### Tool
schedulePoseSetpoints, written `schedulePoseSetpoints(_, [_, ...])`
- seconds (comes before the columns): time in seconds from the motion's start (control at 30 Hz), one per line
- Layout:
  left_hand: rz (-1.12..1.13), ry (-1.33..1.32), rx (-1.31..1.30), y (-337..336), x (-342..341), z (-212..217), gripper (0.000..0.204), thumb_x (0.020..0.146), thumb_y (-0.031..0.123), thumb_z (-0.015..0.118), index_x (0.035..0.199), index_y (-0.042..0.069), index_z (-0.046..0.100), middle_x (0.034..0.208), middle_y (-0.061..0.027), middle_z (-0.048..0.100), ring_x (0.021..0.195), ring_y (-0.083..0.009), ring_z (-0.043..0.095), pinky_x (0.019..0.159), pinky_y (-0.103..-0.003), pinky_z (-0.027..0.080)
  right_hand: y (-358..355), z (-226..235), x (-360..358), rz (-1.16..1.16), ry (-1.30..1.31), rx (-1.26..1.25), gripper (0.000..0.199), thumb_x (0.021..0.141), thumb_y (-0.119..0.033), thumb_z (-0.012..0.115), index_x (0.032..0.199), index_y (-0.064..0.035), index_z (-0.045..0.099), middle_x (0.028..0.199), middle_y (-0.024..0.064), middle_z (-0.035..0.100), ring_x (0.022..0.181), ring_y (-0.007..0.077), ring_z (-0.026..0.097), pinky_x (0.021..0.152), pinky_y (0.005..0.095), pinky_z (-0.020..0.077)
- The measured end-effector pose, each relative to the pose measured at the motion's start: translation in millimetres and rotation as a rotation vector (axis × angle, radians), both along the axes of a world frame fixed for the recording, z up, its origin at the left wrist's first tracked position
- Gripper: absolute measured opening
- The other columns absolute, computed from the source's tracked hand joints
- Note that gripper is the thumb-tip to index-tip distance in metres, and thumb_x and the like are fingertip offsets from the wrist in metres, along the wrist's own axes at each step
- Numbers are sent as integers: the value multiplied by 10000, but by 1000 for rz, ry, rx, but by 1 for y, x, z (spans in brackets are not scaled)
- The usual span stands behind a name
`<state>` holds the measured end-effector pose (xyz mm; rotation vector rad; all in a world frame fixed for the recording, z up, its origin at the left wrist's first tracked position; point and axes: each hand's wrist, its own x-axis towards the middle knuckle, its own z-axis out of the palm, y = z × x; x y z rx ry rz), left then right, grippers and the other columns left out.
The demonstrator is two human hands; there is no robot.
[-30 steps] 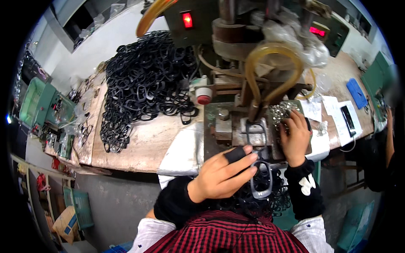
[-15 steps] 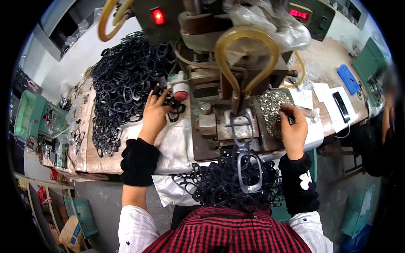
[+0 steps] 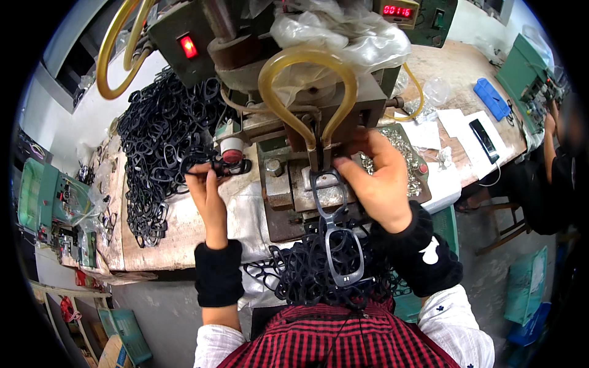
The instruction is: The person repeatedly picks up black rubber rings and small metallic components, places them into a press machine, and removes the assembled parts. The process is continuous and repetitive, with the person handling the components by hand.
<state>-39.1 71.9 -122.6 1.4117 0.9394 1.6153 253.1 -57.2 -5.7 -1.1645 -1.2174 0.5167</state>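
Note:
My left hand [image 3: 207, 199] pinches a dark eyeglass frame [image 3: 199, 161] at the edge of a large heap of similar frames [image 3: 162, 126]. My right hand [image 3: 381, 184] is at the press head, thumb and fingers drawn together beside the tooling; whatever they hold is hidden. Below the tooling, a grey-blue eyeglass frame [image 3: 347, 280] has one rim on the press [image 3: 279, 191] and the other hanging out toward me. To the right of the press, partly behind my right hand, a tray holds small shiny metal pieces [image 3: 405, 150].
More dark frames [image 3: 294, 279] are heaped at my lap. A yellow hose [image 3: 270, 67] loops before the press, beside a red button [image 3: 232, 150]. Right on the table lie a phone [image 3: 484, 140] and a blue case [image 3: 492, 99]. A person [image 3: 561, 172] sits far right.
My right hand has moved left from the tray of metal pieces to the press head. My left hand has taken up a dark eyeglass frame by the heap. The view has shifted.

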Motion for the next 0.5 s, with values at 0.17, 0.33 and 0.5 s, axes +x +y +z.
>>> schedulePoseSetpoints(0.17, [-87, -245, 198, -47, 29, 74, 112, 1037, 91, 470, 1134, 76, 525, 1074, -96, 588, 988, -192, 599, 820, -369, 541, 2, -3, -4, -44, 88, -41, 573, 772, -9, 704, 1292, 49, 472, 865, 109, 710, 889, 156, 665, 874, 296, 492])
schedulePoseSetpoints(0.33, [-89, -11, 589, -72, 74, 161, 132, 1024, 87, 513, 1147, 49, 543, 1052, -132, 620, 885, -193, 626, 691, -377, 596, 0, 16, -14, 0, -90, 8, 719, 759, -3, 720, 1397, 61, 394, 833, 88, 702, 916, 159, 656, 932, 298, 464])
schedulePoseSetpoints(0.5, [-108, -16, 608, -72, 81, 166, 142, 998, 44, 525, 1139, 26, 534, 984, -154, 638, 855, -218, 658, 658, -375, 601, -28, 39, -18, 264, 463, -186, 714, 841, 63, 630, 1474, 50, 301, 1117, 127, 635, 1082, 170, 582, 990, 301, 432])
